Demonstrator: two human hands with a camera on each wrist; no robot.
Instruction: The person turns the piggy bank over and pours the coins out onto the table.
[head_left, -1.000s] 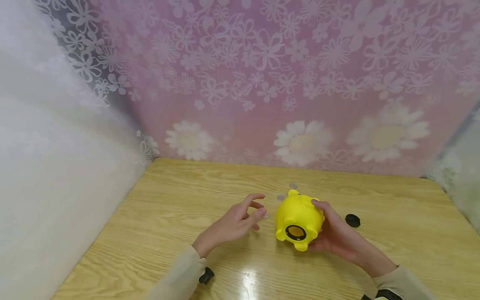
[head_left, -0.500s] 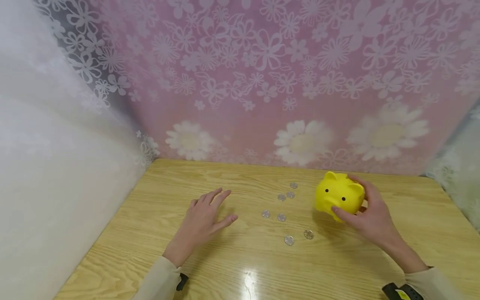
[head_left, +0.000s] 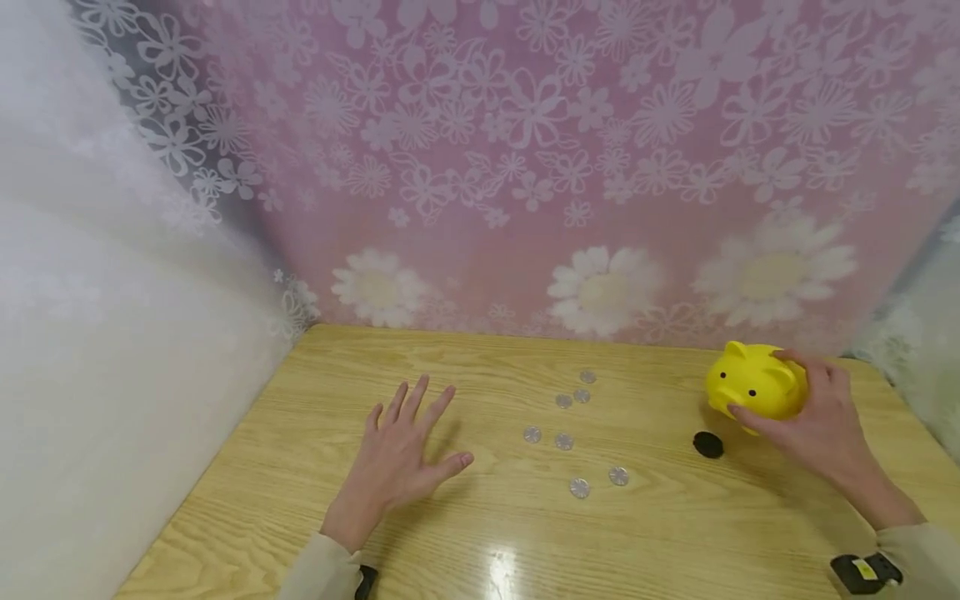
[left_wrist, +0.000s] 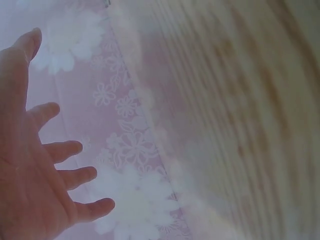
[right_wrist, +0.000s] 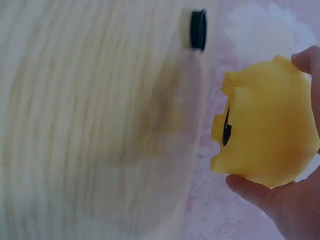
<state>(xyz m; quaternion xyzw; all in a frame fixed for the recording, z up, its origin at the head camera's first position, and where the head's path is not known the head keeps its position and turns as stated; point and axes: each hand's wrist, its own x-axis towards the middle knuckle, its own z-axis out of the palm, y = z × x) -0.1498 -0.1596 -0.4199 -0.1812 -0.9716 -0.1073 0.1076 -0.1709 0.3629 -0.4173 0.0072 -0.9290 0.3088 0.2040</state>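
At the right of the table in the head view, my right hand (head_left: 832, 421) grips a yellow piggy bank (head_left: 753, 383) from its right side, thumb at the front and fingers over the back. In the right wrist view the piggy bank (right_wrist: 270, 125) is held up off the wood, its feet and the dark-rimmed hole in its underside facing the table. A black round plug (head_left: 708, 445) lies just in front of it. My left hand (head_left: 397, 458) is spread with straight fingers over the left half of the table, holding nothing. Several silver coins (head_left: 564, 442) lie scattered between the hands.
The wooden table (head_left: 300, 467) meets a pink flowered backdrop (head_left: 487, 250) along its far edge. A pale curtain (head_left: 135, 375) borders the left side. Dark straps (head_left: 866, 573) sit around the wrists.
The piggy bank has turned upright and moved right in my right hand, uncovering the coins and then the black plug. My left hand has drawn back left and spread its fingers.
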